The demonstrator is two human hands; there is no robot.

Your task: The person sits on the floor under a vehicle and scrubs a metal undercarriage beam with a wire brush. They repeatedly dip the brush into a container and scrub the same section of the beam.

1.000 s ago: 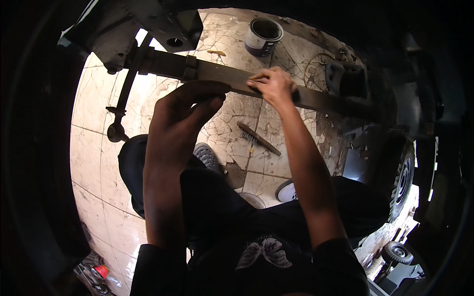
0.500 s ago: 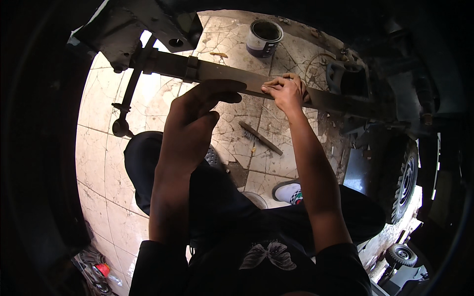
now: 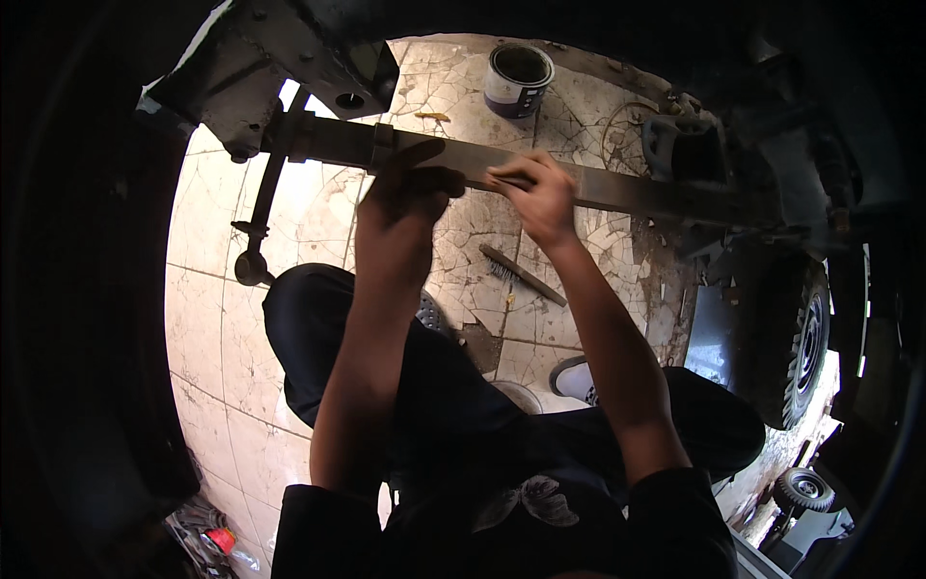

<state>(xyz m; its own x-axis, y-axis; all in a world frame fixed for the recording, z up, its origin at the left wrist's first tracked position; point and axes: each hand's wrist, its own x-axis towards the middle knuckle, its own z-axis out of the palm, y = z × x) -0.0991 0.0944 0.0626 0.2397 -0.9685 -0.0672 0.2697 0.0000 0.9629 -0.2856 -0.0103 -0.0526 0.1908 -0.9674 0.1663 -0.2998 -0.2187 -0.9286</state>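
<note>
A long flat metal bar (image 3: 617, 190) runs across the view in front of me, slanting down to the right. At its near edge my right hand (image 3: 545, 201) is closed in a pinch on a small thin brownish piece, whose kind I cannot make out. My left hand (image 3: 397, 207), dark and slightly blurred, is at the bar beside a metal clamp band (image 3: 382, 145). Its fingers are apart, one lying over the bar, and no loose thing shows in it. Below the bar a wire brush (image 3: 524, 275) with a wooden handle lies on the floor.
A paint can (image 3: 519, 81) stands on the cracked tile floor (image 3: 227, 333) beyond the bar. A dark bracket (image 3: 280, 72) and a rod with a ball end (image 3: 251, 267) are at left. At right are a tyre (image 3: 808, 347) and a smaller wheel (image 3: 803, 490).
My right hand has slid left along the bar, with the thin piece in its pinch. My left hand has shifted slightly right and its fingers have drawn in. The view has shifted slightly.
</note>
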